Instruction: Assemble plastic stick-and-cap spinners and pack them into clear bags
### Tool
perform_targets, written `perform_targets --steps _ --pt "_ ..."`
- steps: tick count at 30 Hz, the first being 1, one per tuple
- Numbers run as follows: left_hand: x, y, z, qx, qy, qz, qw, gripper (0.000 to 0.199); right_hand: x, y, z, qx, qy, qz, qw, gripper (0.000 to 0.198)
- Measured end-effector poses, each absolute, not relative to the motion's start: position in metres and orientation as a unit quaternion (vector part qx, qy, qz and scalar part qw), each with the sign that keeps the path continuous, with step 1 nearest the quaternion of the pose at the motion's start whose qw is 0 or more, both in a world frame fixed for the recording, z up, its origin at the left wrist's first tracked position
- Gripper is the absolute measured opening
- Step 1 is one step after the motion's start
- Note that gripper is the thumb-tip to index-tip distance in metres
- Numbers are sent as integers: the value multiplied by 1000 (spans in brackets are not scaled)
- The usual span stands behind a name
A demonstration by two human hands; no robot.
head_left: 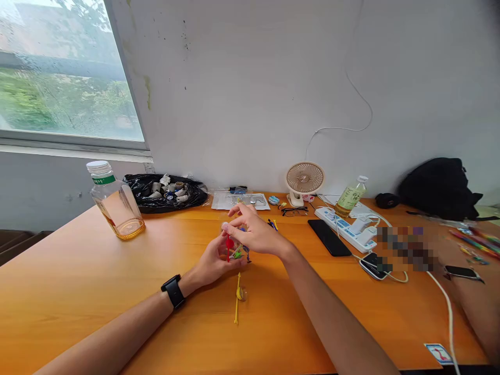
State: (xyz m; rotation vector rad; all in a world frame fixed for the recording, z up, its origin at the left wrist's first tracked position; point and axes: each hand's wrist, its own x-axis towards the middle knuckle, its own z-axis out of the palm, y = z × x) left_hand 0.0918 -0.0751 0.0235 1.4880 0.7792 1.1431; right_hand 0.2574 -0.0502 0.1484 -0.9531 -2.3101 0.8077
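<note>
My left hand (213, 263) rests low over the table, its fingers and thumb curled around small colourful plastic pieces. Among them are a thin red piece with a round middle (229, 243) and a green piece (238, 255); clear and blue parts show beside these. My right hand (253, 229) arches over the same cluster from above, thumb and fingers bent down onto it. What its fingertips pinch is partly hidden. Nearer to me on the table lies a yellow arrow-shaped stick (237, 307) with a round, partly clear piece at its middle.
Left stands a large bottle (119, 208), near a black bag of odds and ends (136, 200). Behind and right are a fan (304, 177), glasses (295, 211), a black phone (328, 237), a power strip (347, 229) and a drink bottle (350, 198). Another person's arm (469, 299) reaches in at right.
</note>
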Motion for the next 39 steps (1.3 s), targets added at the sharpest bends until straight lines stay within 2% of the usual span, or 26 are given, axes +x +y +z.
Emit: perform_targets --steps 5,9,12,18,22,27,30,35,39 --pt "90 -74 22 638 336 482 498 61 254 -50 139 -362 -821 260 356 31" --pt "88 -73 23 635 342 480 499 72 262 -53 142 -352 -782 212 468 38" --pt "86 -74 24 649 343 471 489 72 274 -54 150 -366 -722 185 558 42" --pt "85 -74 25 673 344 472 454 68 276 -53 154 -331 -689 208 611 35" --pt "85 -75 25 680 343 472 444 65 264 -56 151 -286 -725 188 598 23" --pt "86 -76 25 681 349 476 435 62 252 -64 153 -276 -777 215 522 19" --pt "87 -76 24 673 358 483 431 58 249 -65 152 -296 -796 239 471 20" --pt "88 -74 25 665 358 507 415 53 246 -56 137 -374 -794 149 455 20" --pt "87 -71 22 660 349 529 405 49 244 -51 120 -405 -793 198 409 21"
